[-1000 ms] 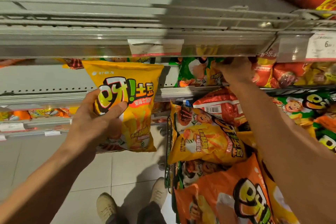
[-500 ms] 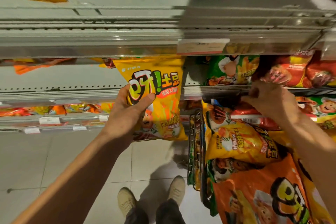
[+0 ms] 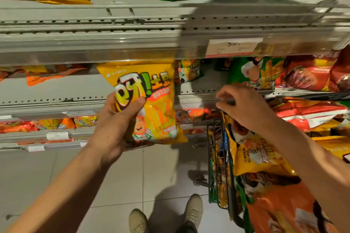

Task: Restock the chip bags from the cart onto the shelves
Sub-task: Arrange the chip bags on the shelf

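The left hand [image 3: 115, 119] is gripping a yellow chip bag [image 3: 151, 100], thumb across its face, holding it upright before the front edge of the middle shelf [image 3: 56, 89]. The right hand [image 3: 244, 107], fingers loosely curled and holding nothing, is hovering over the wire cart [image 3: 217, 157], which is carrying piled yellow, orange and red bags. Green and red bags [image 3: 284, 73] are lying along the shelf's right end.
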The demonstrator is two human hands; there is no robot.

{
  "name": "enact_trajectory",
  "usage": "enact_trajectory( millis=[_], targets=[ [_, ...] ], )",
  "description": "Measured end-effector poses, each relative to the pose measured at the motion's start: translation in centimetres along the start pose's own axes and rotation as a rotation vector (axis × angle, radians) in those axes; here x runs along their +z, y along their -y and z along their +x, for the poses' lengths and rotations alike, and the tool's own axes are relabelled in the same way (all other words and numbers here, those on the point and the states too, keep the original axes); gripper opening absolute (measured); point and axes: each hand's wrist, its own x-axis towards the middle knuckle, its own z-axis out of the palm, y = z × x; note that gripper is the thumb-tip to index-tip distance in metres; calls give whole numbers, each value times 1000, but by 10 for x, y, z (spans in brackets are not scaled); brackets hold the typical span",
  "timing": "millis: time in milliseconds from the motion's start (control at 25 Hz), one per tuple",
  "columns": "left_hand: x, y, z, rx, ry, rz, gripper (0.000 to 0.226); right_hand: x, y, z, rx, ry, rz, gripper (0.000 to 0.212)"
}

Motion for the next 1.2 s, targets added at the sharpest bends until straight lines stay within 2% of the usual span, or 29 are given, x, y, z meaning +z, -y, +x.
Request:
enact_trajectory(
  millis=[80,160,280,360,440,520,560,600,680,760,840,880,920,1000,1040,1120,1200],
  targets=[
    [-19,-11,10,51,-51,21,21,14,26,15,-54,30,62,27],
    [-37,-25,23,101,-64,73,19,29,50,32,-57,16,156,32],
    [-60,-43,43,172,-56,123,12,46,76,55,12,-163,223,36],
    [-67,-53,54,209,-63,133,19,57,90,67,-55,-271,178,35],
    [-70,-61,63,245,-61,114,23,70,103,78,-248,-166,116,41],
    [-67,-66,73,256,-72,101,9,84,112,88,-304,-29,32,53],
    [-62,-67,78,255,-86,95,5,88,114,92,-249,-13,38,60],
    [-58,-67,83,257,-99,83,11,90,115,95,-173,-26,82,66],
    [-47,-63,91,246,-67,36,8,88,112,97,-55,-63,246,70],
    [-37,-54,97,228,-3,51,12,82,101,96,17,-158,392,55],
    [-29,-43,101,199,37,93,15,73,85,94,96,-357,368,39],
    [-26,-39,103,189,44,103,13,69,77,95,144,-439,289,46],
    [-25,-36,106,177,43,103,13,67,69,96,209,-481,191,63],
    [-18,-35,108,151,41,89,14,66,57,101,371,-467,138,97],
    [-14,-35,108,149,43,81,14,67,54,104,435,-429,202,105],
    [-13,-34,110,156,55,88,9,71,48,108,489,-363,342,109],
    [-21,-31,111,202,144,181,25,76,43,108,494,-369,366,111]
  ],
)
